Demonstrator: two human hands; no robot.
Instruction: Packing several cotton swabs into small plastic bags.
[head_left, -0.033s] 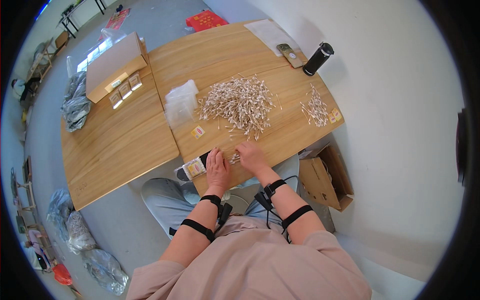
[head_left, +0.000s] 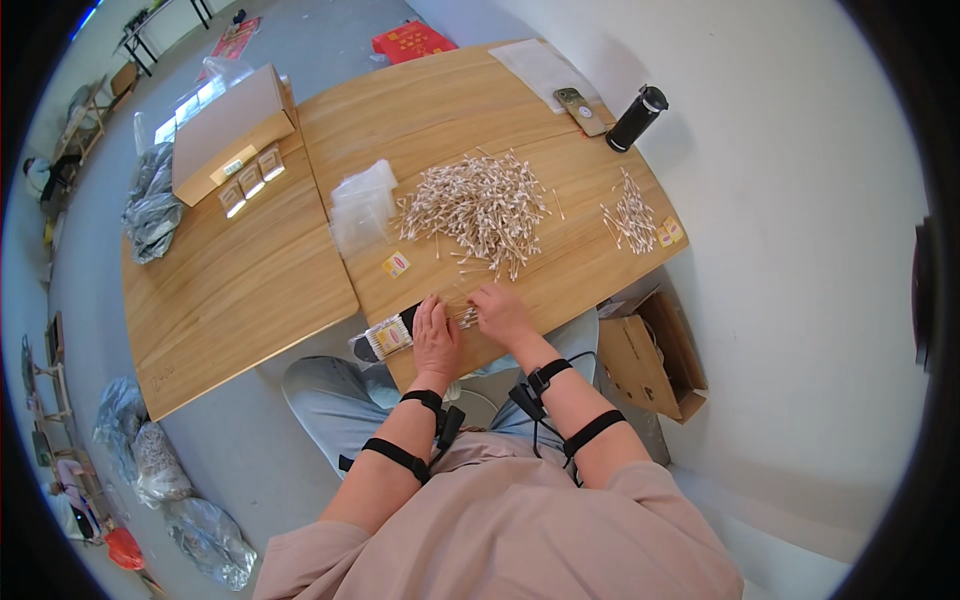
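My left hand [head_left: 436, 335] lies with fingers stretched out over a black flat strip [head_left: 364, 349] at the table's near edge. Poking out left of that hand is a clear packet of cotton swabs [head_left: 375, 340] with a yellow and white card [head_left: 391, 336]. My right hand [head_left: 502, 316] is closed in a pinch just to the right; what its fingertips hold is too small to make out. A few loose swabs [head_left: 468, 318] lie between the two hands. Beyond them spreads a large heap of cotton swabs [head_left: 475, 210]. Another small card [head_left: 396, 264] rests left of the heap's near side.
Clear plastic bags [head_left: 362, 205] lie left of the heap. A smaller swab pile [head_left: 632, 215] and yellow cards [head_left: 669, 232] sit at right. Farther back are a phone [head_left: 579, 110] and black bottle [head_left: 637, 118]. A cardboard box [head_left: 228, 135] stands left; an open carton [head_left: 650, 355] is below right.
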